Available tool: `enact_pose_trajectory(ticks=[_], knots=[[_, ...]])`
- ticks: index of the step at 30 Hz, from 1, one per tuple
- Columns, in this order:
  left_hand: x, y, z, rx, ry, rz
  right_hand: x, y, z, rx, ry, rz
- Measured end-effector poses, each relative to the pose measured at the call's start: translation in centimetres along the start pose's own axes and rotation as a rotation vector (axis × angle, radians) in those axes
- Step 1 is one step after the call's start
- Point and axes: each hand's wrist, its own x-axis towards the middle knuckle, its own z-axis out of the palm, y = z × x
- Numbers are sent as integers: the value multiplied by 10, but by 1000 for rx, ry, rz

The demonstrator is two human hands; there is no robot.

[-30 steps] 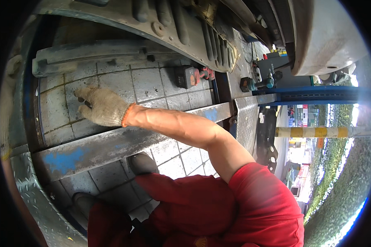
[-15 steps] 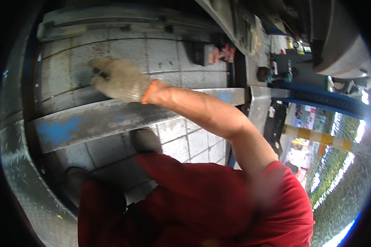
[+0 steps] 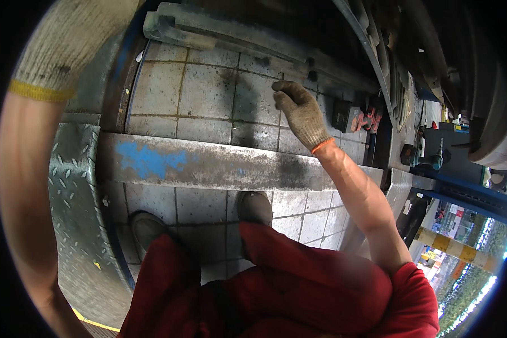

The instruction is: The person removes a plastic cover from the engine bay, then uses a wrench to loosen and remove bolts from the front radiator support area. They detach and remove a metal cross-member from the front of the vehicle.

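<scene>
My right hand (image 3: pixel 303 112), in a grey knit glove with an orange cuff, hangs over the tiled floor beyond a metal crossbeam (image 3: pixel 208 163). Its fingers are bent but apart from the thumb, and nothing shows between them. My left hand (image 3: pixel 76 42), gloved with a yellow cuff, reaches up at the far left; its fingers are cut off by the picture's dark rim. To the right of my right hand, a red and black cordless power tool (image 3: pixel 357 118) lies on the floor, untouched.
A long grey metal beam (image 3: pixel 236 48) runs along the far side. Diamond-plate metal (image 3: pixel 73 214) borders the left. Dark vehicle parts (image 3: pixel 450 62) hang at the upper right. A teal power tool (image 3: pixel 425 156) stands on the right, near a yellow-and-white striped bar (image 3: pixel 456 248).
My left arm has come into view, reaching up at the left. My right hand has drawn back rightward within the scene, toward the red tool. The view has shifted left.
</scene>
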Motion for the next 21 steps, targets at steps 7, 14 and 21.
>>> enact_pose_trajectory(ticks=[7, 14, 21], knots=[[-2, -17, -2, 784, -9, 248, -33, 69, -82, -154, 232, 49], [7, -3, -17, 1444, 29, 320, -110, 115, -261, -434, 690, 320], [24, 13, -10, 1406, -5, 317, -103, 181, -413, -254, 1094, 663]])
